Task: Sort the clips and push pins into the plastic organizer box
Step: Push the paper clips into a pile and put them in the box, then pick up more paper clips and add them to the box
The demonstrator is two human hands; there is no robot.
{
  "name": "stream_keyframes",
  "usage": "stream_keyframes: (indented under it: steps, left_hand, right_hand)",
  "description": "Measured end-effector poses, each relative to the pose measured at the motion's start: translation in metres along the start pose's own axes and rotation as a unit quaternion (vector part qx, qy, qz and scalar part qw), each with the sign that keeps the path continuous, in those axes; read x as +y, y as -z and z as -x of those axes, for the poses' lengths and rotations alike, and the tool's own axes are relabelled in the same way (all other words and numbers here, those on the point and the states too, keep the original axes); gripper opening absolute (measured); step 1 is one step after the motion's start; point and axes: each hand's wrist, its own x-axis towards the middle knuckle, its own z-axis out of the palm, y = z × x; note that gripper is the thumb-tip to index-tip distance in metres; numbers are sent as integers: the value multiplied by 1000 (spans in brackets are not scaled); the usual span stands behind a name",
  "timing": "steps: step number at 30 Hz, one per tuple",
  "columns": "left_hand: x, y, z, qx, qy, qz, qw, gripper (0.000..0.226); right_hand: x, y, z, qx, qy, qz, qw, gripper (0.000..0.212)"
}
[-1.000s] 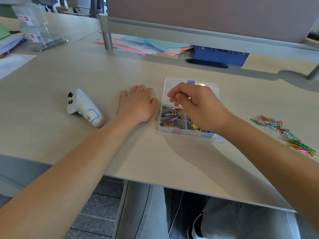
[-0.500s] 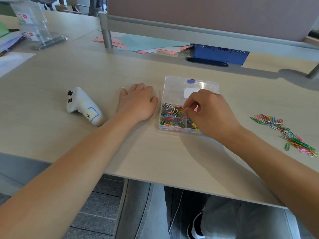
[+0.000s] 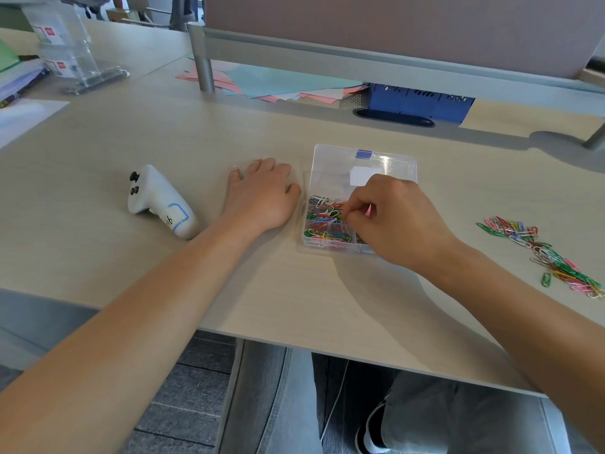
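Observation:
A clear plastic organizer box (image 3: 330, 165) lies open on the desk, its lid folded back and its left compartments filled with coloured paper clips (image 3: 322, 221). My right hand (image 3: 393, 217) hovers over the box's right half with fingers curled, pinching a small pink clip at the fingertips. It hides the right compartments. My left hand (image 3: 262, 194) rests flat on the desk just left of the box. A loose pile of coloured paper clips (image 3: 543, 253) lies on the desk to the right. No push pins are visible.
A white handheld controller (image 3: 160, 201) lies left of my left hand. Coloured paper sheets (image 3: 271, 83) and a blue tray (image 3: 419, 99) sit under the desk divider at the back. A clear plastic stand (image 3: 72, 57) and stacked papers are at the far left.
My right hand has slid from the box's back left toward its right half, still pinching at the fingertips. The left hand has stayed flat beside the box.

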Motion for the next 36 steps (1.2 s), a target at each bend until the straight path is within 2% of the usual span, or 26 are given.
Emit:
stream_keyframes:
  steps: [5,10,15,19,27,32,36]
  left_hand:
    - [0,0,0,-2,0,1,1000,48]
    - [1,1,1,-1,1,1,1000,49]
    - [1,1,1,0,-1,1,1000,49]
    - [0,1,0,-1,0,-1,1000,49]
    - [2,2,3,-3,-2,3,1000,46]
    - [9,11,11,39,-15,67,997,39]
    - [37,21,24,89,-71,91,989,39]
  right_hand:
    - [0,0,1,29,22,-39,999,15]
    - [0,-6,2,21,41,-49,998,11]
    - [-1,-11,0,38,41,-60,997,19]
    - [0,-11,0,22,66,-48,996,29]
    - [3,-11,6,22,71,-40,996,31]
    - [6,-1,14,33,62,-48,996,29]
    - [23,14,33,68,36,-51,996,25]
